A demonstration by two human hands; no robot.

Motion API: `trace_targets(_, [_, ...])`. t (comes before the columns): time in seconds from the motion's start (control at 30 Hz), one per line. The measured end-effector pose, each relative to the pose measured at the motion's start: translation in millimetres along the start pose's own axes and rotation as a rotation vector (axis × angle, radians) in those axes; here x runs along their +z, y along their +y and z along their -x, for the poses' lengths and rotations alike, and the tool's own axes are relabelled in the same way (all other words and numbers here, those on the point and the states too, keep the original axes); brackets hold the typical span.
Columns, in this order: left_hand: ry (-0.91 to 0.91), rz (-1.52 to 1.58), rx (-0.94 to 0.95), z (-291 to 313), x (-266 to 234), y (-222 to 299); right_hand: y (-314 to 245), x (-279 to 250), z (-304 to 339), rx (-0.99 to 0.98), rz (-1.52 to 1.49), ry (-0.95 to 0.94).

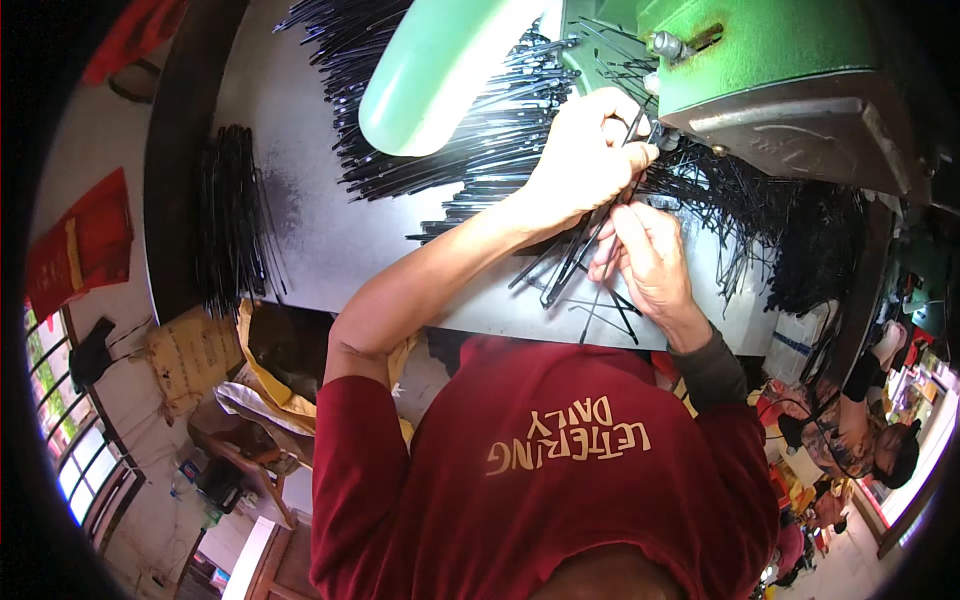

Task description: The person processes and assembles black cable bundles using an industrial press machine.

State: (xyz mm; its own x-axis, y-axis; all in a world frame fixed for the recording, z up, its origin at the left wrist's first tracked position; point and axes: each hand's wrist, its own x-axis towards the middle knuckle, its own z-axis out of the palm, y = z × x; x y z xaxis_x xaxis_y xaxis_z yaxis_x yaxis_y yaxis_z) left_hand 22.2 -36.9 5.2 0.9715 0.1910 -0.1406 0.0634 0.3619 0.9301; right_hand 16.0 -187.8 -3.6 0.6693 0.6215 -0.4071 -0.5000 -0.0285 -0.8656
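My left hand (590, 155) is closed, its thumb and fingers pinching thin black rods beside the metal working end of a green machine (780, 50). Just below it, my right hand (648, 255) has its fingertips pressed together on a thin black rod. Several loose black rods (570, 268) slant down between and under the two hands, toward the table's near edge. How many rods each hand grips cannot be made out. Above my left forearm lies a big pile of black rods (370, 150), pointing roughly toward the machine.
A rounded green lamp (415, 85) hangs brightly over the pile. At the table's (310, 200) left side lies a separate bundle of black rods (232, 220). A tangled black heap (810, 220) sits under the machine on the right. Another person (860, 440) is at the far right.
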Motion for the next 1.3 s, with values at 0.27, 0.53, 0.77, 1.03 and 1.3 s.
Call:
trace_targets(0.27, [0.017,-0.01,0.123,-4,3,9,-16,2,0,-0.056,-0.036,-0.004])
trace_targets(0.53, [0.036,0.051,0.07,-6,6,8,-15,-4,-7,-0.058,-0.014,0.0])
trace_targets(0.77, [0.066,0.034,0.076,-5,5,4,-14,-6,-7,-0.076,0.06,0.017])
trace_targets(1.03, [0.059,0.063,-0.029,-4,8,4,-25,3,1,0.047,-0.259,-0.036])
trace_targets(1.3, [-0.003,-0.035,0.026,-2,8,12,-9,7,-4,-0.02,-0.305,-0.02])
